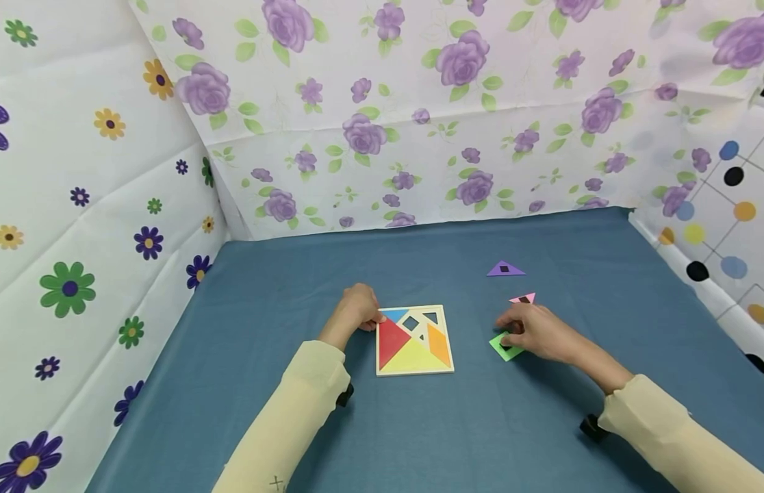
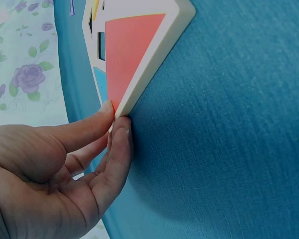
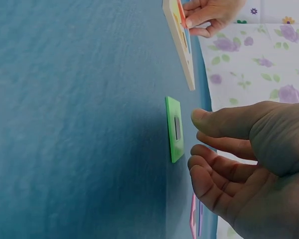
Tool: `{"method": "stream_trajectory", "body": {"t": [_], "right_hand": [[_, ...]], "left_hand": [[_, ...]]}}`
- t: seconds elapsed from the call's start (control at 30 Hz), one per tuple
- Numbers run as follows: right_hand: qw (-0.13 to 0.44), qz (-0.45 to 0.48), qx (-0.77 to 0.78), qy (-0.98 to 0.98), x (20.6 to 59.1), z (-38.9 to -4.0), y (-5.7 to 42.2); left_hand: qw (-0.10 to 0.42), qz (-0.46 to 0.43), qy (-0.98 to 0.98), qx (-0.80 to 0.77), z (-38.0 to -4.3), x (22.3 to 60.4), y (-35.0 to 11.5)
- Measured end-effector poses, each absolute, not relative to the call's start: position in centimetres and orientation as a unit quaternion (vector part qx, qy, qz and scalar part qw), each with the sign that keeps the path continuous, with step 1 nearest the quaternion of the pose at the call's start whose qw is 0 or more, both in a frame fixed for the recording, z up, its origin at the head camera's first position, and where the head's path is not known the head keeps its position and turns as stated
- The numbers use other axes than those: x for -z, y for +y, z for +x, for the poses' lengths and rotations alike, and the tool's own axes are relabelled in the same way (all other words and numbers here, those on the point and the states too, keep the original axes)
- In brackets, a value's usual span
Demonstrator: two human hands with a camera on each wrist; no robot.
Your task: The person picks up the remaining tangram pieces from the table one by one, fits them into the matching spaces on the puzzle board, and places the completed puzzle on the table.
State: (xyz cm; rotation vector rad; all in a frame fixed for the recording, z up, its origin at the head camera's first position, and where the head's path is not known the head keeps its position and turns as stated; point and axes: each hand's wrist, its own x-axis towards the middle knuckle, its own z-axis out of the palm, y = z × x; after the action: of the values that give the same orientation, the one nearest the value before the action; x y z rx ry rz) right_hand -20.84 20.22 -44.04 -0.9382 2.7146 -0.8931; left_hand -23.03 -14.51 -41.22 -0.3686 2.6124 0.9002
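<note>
A tangram board (image 1: 415, 374) with a pale frame lies flat on the blue cloth. My left hand (image 1: 359, 308) pinches its upper left edge between thumb and fingers. In it sit a red triangle (image 1: 391, 340), a yellow triangle (image 1: 413, 359), an orange parallelogram (image 1: 439, 344) and a blue piece (image 1: 394, 314); three recesses hold no piece. Right of the board, my right hand (image 1: 542, 332) hovers over a green square piece (image 3: 174, 129) with a dark square at its centre. In the right wrist view, thumb and fingers are parted and clear of the green piece.
Just beyond my right hand lies a pink triangle (image 1: 530, 297), partly hidden by it. A purple triangle (image 1: 495, 272) is farther back. Flowered sheets (image 1: 370, 171) rise behind the blue cloth (image 1: 283, 287) and at its left; a dotted sheet (image 1: 715, 233) stands at the right.
</note>
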Motion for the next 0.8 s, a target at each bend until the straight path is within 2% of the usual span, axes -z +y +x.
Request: {"method": "stream_trajectory", "body": {"t": [0.8], "right_hand": [[0.055, -0.302, 0.261, 0.915, 44.7, -18.9, 20.6]], "left_hand": [[0.173, -0.139, 0.919, -0.326, -23.0, 41.3, -14.6]]}}
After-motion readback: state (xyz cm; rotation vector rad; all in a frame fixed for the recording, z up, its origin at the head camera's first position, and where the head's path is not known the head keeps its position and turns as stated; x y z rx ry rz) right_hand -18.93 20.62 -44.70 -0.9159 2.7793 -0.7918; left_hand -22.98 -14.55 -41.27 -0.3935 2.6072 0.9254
